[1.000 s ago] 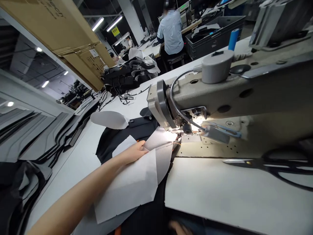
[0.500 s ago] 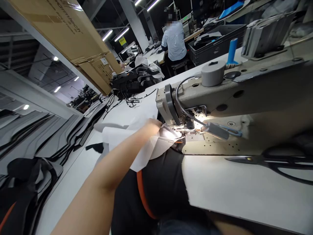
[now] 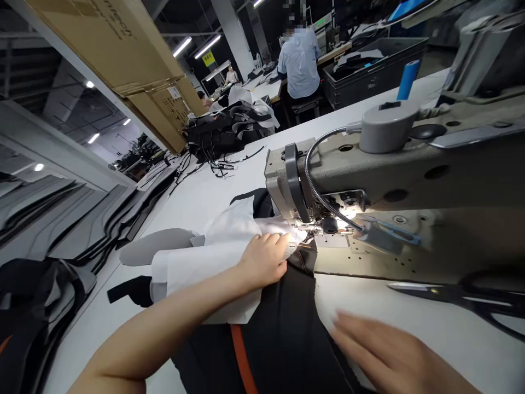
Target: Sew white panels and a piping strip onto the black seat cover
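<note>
My left hand [image 3: 266, 259] rests on white and grey fabric pieces [image 3: 213, 257], fingers curled down on the cloth just left of the needle of the beige sewing machine [image 3: 394, 180]. Black fabric with an orange stripe [image 3: 283, 334] lies under the white pieces and runs toward me. My right hand [image 3: 389, 355] is blurred at the bottom right, fingers stretched out flat over the white table beside the black fabric. A small lamp on a flexible neck [image 3: 369, 232] lights the needle area.
Black scissors [image 3: 463, 295] lie on the machine bed at right. Stacks of grey and black cut pieces [image 3: 61, 241] fill the left side. A dark fabric pile [image 3: 229, 131] and cardboard boxes [image 3: 123, 60] are farther back. A person in a light blue shirt [image 3: 300, 60] sits beyond.
My left hand has slid back toward me and down onto the white fabric near the needle. My right hand has come into view at the bottom right. The view has shifted a little.
</note>
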Tool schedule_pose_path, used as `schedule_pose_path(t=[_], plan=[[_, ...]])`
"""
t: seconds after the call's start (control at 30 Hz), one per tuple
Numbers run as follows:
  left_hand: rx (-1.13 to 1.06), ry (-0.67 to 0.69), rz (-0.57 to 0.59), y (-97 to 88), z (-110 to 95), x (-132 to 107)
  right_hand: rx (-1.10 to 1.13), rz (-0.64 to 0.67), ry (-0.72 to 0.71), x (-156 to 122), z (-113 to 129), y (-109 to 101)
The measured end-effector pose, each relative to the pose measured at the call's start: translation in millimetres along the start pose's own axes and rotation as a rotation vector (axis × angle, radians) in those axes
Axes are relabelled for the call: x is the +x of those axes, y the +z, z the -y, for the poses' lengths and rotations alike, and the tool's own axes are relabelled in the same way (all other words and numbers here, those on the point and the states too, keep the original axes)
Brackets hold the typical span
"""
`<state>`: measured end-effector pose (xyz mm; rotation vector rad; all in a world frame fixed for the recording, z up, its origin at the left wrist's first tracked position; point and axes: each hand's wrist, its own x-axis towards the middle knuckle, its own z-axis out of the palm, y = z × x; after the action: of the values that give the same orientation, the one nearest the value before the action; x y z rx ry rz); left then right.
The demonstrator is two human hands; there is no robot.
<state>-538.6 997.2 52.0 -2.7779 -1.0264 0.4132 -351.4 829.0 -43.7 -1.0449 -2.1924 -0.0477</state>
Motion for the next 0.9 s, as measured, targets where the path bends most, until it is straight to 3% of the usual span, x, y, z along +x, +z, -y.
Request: schedule_pose_path(t=[0.1,0.2,0.3,0.4,0.5,0.6,0.73,0.9], plan=[[-0.159,0.03,0.033,-9.3,10.6,20.1,-0.238,-0.088,-0.058,53.5,-23.6,42.6],[-0.215,0.098,0.055,-12.4,8.5,29.7,-0.19,-0.092,0.082,87.9,-32.5,69.4],[-0.12,0.244,0.058,-1.8,1.4,30.1,0.05,-0.066,0.065,87.1,-31.3,67.2],[0.084,0.37,-0.057,12.9,-3.8,26.8,0.178,-0.113,-0.02,69.2,-26.7,57.5],[0.186,0.424,-0.133,22.6,-6.5,23.8,-0.065,-0.146,-0.067,56.9,-21.2,57.6],[0.123,0.399,-0.123,27.6,-7.4,23.5,-0.254,-0.141,-0.082,55.3,-15.6,62.0],[-0.015,0.345,-0.093,32.3,-10.3,25.5,-0.332,-0.152,-0.064,60.1,-10.8,61.5],[0.137,0.378,-0.152,32.9,-11.6,27.3,-0.32,-0.159,-0.079,63.4,-11.6,56.5]])
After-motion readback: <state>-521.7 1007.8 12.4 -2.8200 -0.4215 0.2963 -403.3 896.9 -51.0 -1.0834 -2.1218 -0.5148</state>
